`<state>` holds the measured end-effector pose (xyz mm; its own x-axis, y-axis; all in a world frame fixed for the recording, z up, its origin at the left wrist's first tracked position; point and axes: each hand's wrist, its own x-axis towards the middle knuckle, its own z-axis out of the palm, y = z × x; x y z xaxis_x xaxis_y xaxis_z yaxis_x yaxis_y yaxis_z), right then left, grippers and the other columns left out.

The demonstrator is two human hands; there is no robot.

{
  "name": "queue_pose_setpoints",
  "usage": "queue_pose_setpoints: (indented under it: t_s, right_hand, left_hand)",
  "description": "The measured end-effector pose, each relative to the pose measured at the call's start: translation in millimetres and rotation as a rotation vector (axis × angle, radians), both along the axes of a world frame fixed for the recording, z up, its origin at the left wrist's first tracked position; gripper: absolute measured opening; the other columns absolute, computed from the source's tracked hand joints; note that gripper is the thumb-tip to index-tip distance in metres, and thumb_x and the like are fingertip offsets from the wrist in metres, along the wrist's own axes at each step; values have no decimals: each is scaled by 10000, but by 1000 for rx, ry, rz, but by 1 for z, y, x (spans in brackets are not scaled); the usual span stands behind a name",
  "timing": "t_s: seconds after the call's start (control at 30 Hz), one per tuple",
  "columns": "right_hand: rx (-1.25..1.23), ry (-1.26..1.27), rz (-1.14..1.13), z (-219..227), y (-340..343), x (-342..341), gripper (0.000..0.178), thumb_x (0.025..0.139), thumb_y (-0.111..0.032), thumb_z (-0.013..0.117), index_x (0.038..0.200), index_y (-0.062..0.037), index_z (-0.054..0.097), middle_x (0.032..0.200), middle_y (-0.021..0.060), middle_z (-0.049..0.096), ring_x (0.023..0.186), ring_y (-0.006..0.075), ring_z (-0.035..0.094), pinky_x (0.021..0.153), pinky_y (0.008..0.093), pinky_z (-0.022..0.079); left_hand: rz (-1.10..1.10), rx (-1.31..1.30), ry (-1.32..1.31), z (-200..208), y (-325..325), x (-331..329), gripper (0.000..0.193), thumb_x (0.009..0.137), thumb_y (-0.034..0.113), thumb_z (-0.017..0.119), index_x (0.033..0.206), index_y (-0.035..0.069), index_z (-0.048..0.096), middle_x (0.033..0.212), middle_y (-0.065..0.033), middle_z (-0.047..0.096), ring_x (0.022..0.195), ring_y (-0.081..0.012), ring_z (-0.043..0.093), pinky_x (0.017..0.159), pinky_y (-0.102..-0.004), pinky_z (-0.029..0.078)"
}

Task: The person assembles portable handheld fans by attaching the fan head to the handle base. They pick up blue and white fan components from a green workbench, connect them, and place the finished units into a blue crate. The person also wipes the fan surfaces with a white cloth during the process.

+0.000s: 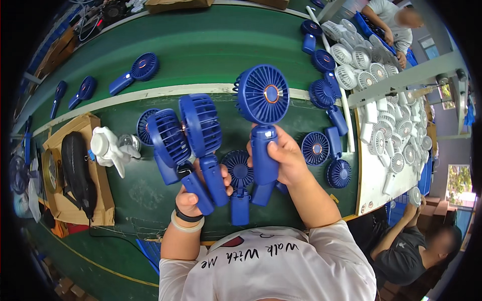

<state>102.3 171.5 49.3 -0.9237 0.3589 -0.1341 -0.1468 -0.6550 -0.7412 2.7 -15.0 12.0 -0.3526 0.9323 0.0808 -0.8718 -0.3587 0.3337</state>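
My right hand [288, 158] is closed round the handle of a blue handheld fan [265, 95], held upright above the bench with its round grille facing me. In my left hand [188, 201] two more handheld fans are gripped side by side: one fan [202, 125] on the right, another fan [169, 138] on the left, their heads nearly touching. Behind them shows a third blue fan [146, 126]; whether it is held too I cannot tell. Below and between my hands, a blue fan [237, 168] lies on the green bench, other handles partly hidden beside it.
Several blue fans [321, 94] lie along the right, beside a white tube [345, 120]. Blue fans [144, 66] rest on the green belt [216, 45]. At left are a cardboard tray [103, 185], a black pouch [78, 170] and a white bottle [100, 145]. White fans [396, 130] pile up near two people.
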Motion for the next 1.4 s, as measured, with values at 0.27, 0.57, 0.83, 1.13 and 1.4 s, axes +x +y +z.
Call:
queue_pose_setpoints:
  t_s: [0.27,0.57,0.83,1.13,1.4]
  right_hand:
    - [234,-184,-44,1,-9,-4,386,820,-95,602,1164,2,455,1019,148,604,864,211,638,770,340,531]
    - [292,-188,-52,-5,-10,-7,440,792,-42,610,1203,11,463,1050,147,617,933,225,628,845,345,495]
    - [306,-145,-92,-4,-13,-7,381,805,1,586,1170,4,477,1032,114,613,945,192,611,861,323,478]
    - [259,-171,-67,-4,-16,-7,397,796,-9,600,1174,6,479,1054,146,615,951,223,621,850,350,496]
    - [467,-179,-157,1,-36,-7,334,892,-131,565,1180,17,485,1082,75,509,939,153,540,845,282,450]
  left_hand:
    - [24,-5,-9,-4,-2,1,749,655,256,707,1286,112,330,1129,-204,456,1032,-303,499,819,-445,465]
    - [11,-23,-11,-3,-3,0,861,660,234,714,1361,103,231,1174,-213,458,1081,-305,515,851,-463,476]
    - [18,-22,-15,-4,-2,1,883,663,212,709,1375,82,203,1202,-218,453,1089,-313,526,861,-476,482]
    - [-19,-4,-16,-2,0,2,861,670,193,704,1375,60,228,1230,-198,443,1134,-330,501,869,-503,493]
    - [37,-61,5,11,2,3,834,647,166,693,1364,51,282,1314,-172,387,1254,-320,379,912,-553,458]
